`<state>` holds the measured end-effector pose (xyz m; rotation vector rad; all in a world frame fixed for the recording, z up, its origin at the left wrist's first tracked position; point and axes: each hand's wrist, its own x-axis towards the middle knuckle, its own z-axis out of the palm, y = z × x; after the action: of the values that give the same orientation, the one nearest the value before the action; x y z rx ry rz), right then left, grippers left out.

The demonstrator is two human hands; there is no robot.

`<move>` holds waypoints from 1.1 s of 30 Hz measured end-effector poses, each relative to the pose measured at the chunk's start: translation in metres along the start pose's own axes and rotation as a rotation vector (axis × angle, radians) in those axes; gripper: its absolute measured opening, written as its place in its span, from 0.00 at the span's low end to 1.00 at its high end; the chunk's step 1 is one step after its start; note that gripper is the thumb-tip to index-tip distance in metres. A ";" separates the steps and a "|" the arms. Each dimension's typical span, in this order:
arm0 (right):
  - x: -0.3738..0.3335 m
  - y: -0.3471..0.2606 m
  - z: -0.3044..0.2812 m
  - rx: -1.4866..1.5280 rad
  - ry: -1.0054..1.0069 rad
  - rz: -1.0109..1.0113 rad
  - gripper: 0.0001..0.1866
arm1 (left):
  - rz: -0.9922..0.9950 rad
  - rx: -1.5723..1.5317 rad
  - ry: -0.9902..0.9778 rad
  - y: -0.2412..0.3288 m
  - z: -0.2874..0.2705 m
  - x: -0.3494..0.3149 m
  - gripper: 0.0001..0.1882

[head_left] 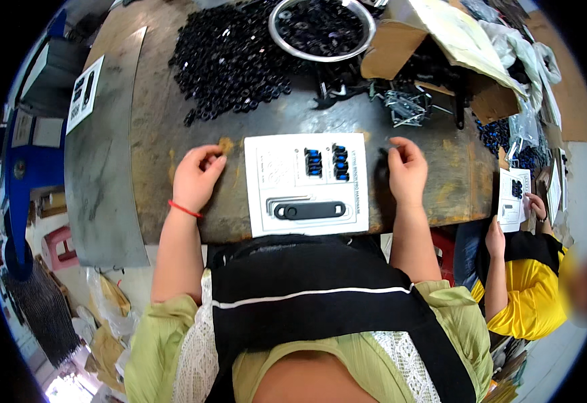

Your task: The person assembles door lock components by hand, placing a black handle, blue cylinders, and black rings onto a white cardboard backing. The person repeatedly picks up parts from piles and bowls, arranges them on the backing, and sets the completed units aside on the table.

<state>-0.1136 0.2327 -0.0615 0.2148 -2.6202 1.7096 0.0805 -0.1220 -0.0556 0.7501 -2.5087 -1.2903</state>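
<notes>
A white card [260,151] lies flat on the table in front of me. On it are a long black tool [310,211], a bent hex key [286,199] and two groups of black bolts with blue on them, one group [313,163] left of the other [341,162]. My left hand [199,176], a red string at its wrist, rests beside the card's left edge with loosely curled fingers and nothing seen in them. Past the right edge is my right hand [409,171], its thumb and forefinger a little apart, holding nothing visible. Neither hand touches the card.
Behind the card lie a heap of small black parts [223,60], a metal bowl [276,37] of black pieces, wrenches [337,99] and loose hex keys [407,107]. An open cardboard box [394,50] stands back right. At far right a co-worker in yellow [528,289] holds a similar card [508,215].
</notes>
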 end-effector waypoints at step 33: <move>0.174 -0.148 0.145 -0.756 -0.308 -0.720 0.10 | 0.043 0.026 0.060 0.009 0.022 0.040 0.07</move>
<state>-0.2589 0.0228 0.0283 1.2587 -2.6378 0.4608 0.0347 -0.1235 -0.0633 0.7252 -2.4849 -1.2057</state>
